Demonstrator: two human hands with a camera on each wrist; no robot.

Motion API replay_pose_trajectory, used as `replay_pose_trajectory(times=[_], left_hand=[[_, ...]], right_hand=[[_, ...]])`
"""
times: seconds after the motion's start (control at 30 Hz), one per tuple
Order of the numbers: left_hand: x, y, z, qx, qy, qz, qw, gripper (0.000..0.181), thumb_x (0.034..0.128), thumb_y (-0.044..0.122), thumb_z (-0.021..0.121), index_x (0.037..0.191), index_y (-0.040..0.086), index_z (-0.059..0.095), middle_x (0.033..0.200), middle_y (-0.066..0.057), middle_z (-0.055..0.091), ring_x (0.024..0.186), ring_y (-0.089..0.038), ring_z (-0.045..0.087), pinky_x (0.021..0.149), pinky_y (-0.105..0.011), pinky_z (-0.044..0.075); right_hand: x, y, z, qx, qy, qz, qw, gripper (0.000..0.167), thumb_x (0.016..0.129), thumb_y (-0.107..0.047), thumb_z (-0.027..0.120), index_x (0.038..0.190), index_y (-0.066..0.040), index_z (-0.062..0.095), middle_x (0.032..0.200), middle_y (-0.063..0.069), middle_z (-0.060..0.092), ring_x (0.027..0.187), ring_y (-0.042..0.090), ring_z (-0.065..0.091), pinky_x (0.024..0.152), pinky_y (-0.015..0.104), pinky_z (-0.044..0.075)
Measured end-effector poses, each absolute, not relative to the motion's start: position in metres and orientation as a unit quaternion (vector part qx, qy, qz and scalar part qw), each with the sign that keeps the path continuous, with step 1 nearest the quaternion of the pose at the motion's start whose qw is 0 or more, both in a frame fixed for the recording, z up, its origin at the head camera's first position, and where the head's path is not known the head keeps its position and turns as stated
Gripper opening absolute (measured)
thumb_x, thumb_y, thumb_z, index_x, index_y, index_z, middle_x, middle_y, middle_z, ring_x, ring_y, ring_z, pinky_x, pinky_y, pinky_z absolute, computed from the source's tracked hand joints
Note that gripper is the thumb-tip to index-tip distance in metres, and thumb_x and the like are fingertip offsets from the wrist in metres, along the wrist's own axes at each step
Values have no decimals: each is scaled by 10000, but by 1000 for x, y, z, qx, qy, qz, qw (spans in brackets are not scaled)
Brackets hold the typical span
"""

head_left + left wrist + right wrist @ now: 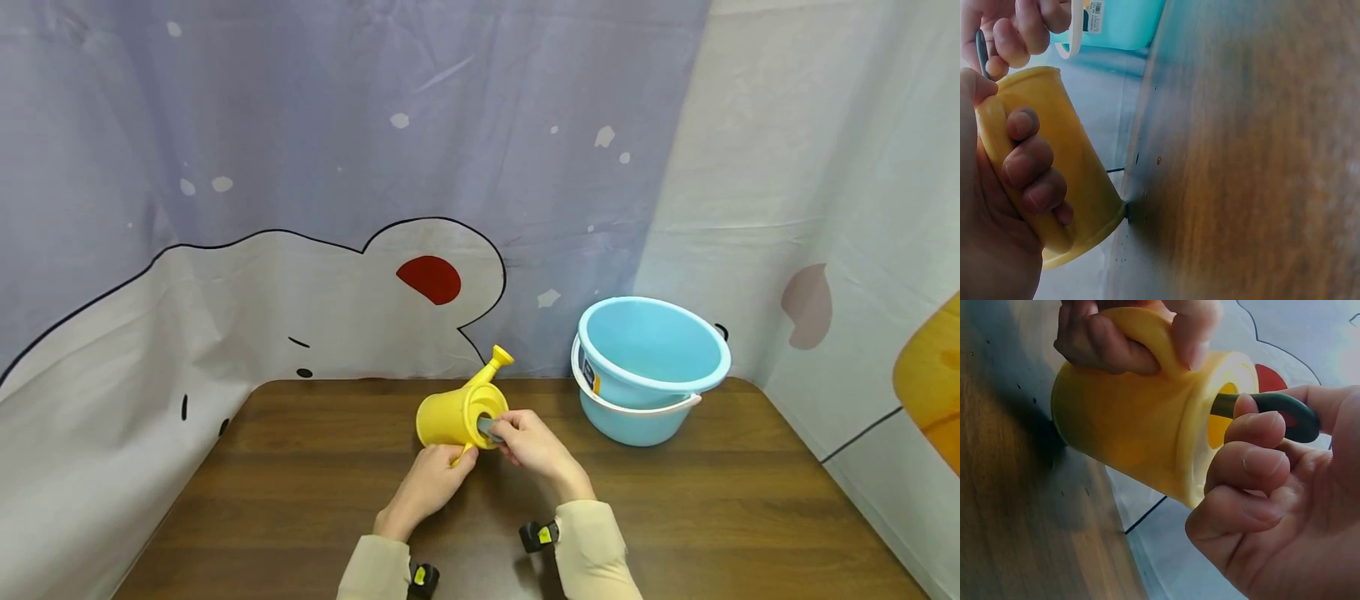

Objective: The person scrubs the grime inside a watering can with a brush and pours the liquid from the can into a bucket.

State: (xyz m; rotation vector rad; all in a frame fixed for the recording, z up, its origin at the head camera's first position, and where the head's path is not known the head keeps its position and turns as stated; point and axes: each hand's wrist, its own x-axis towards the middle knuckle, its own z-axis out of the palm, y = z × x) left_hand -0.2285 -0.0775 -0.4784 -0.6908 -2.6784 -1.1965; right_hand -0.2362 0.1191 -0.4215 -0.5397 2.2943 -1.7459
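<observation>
A yellow watering can (444,419) is tipped on its side, its mouth facing the right hand and its spout pointing up and away. My left hand (433,483) grips its handle, fingers curled round it in the left wrist view (1035,165). Between thumb and fingers my right hand (536,450) pinches a dark green handle (1285,412), which reaches into the can's opening. The far end of that tool is hidden inside the can.
Two light blue tubs, one in the other, stand at the back right of the brown wooden table (315,500); the upper tub (645,342) has a white handle. A patterned curtain (300,125) hangs behind the table.
</observation>
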Motion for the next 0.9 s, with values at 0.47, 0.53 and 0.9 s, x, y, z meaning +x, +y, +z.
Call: replay_pose_trajectory(times=[0.47,0.53,0.9], left_hand=[[-227,-78,-479,-230,-885,-400,62,457,997,334,529,578,190,417,523,139,309,459,-20,265,456,-212,246],[-227,-77,-479,-230,-885,-399,64,458,997,335,531,578,192,417,524,141,309,461,-19,267,458,-211,248],[-228,-78,-480,-231,-886,-397,72,457,996,316,534,574,195,407,528,143,296,472,-19,256,470,-211,243]], right_hand=[[-232,122,-419,-175,751,-626,115,268,987,-109,479,857,125,496,626,28,411,511,127,358,496,228,316],[-232,124,-418,-178,751,-625,115,263,987,-111,478,856,116,504,626,29,411,514,130,361,498,227,314],[-228,136,-411,-196,750,-620,121,279,978,-91,481,874,167,479,632,42,415,527,129,360,504,221,311]])
